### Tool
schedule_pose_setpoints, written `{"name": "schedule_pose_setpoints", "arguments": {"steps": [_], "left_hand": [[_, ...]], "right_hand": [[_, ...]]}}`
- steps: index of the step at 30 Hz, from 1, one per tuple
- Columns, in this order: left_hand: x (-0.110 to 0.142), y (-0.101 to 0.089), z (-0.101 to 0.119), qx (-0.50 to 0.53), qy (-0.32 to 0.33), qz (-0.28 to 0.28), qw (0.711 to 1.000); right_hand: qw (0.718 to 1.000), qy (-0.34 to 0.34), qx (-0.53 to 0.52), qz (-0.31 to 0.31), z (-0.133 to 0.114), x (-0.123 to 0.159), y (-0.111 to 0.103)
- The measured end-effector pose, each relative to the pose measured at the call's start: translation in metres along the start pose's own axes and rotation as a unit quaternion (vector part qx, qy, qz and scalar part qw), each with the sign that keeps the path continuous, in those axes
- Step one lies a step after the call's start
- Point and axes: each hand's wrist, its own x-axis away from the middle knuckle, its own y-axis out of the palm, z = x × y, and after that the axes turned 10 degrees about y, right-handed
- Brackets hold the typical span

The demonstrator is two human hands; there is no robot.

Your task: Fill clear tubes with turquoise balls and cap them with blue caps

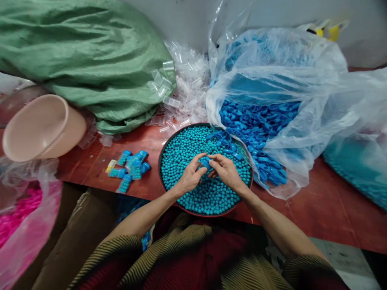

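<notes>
Over a round pan (160,169) filled with small turquoise balls (208,203), my two hands meet at the fingertips. Between them is a small blue plastic cap (206,163), perhaps with a clear tube on it; the fingers hide much of it. My left hand (192,176) pinches it from the left, and my right hand (226,171) grips it from the right with fingers curled. Several loose blue caps (225,141) lie on the balls at the pan's upper right. Left of the pan sits a group of filled clear containers with blue caps (133,165).
A clear plastic bag (314,117) spills blue caps (260,125) right of the pan. Clear empty tubes (187,92) are heaped behind it, beside a green sack (99,60). A beige bucket (72,125) stands left on the red table (332,213). Pink pieces (24,209) fill a bag lower left.
</notes>
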Motion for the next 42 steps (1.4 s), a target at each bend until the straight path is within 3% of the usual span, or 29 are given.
{"name": "schedule_pose_setpoints", "arguments": {"steps": [4, 8, 12, 17, 21, 27, 29, 35, 39, 42], "left_hand": [[0.001, 0.008, 0.001, 0.032, -0.03, 0.047, 0.998], [-0.001, 0.01, 0.008, 0.099, -0.054, 0.095, 0.989], [-0.003, 0.008, 0.013, 0.099, -0.059, 0.094, 0.989], [-0.005, 0.011, 0.013, 0.102, -0.064, 0.107, 0.987], [-0.006, 0.014, 0.016, 0.102, -0.07, 0.133, 0.983], [-0.005, 0.008, 0.024, 0.072, -0.067, 0.111, 0.989], [-0.005, 0.008, 0.021, 0.059, -0.045, 0.122, 0.99], [-0.006, 0.015, 0.01, 0.049, -0.052, 0.153, 0.986], [-0.008, 0.017, 0.009, 0.047, -0.063, 0.153, 0.985], [-0.006, 0.011, 0.008, 0.01, -0.055, 0.108, 0.993]], "right_hand": [[0.981, -0.106, 0.134, 0.091, 0.002, 0.004, 0.005], [0.933, -0.191, 0.297, 0.07, 0.007, 0.007, 0.005], [0.886, -0.193, 0.417, 0.057, 0.009, 0.01, 0.008], [0.854, -0.169, 0.484, 0.086, 0.007, 0.011, 0.02], [0.871, -0.159, 0.452, 0.105, 0.008, 0.01, 0.025], [0.909, -0.19, 0.371, 0.013, 0.004, 0.007, 0.012], [0.914, -0.205, 0.351, 0.018, 0.006, 0.007, 0.013], [0.904, -0.23, 0.347, 0.101, 0.025, 0.004, 0.027], [0.892, -0.21, 0.388, 0.1, 0.027, 0.004, 0.026], [0.893, -0.173, 0.409, 0.072, 0.021, 0.007, 0.025]]}}
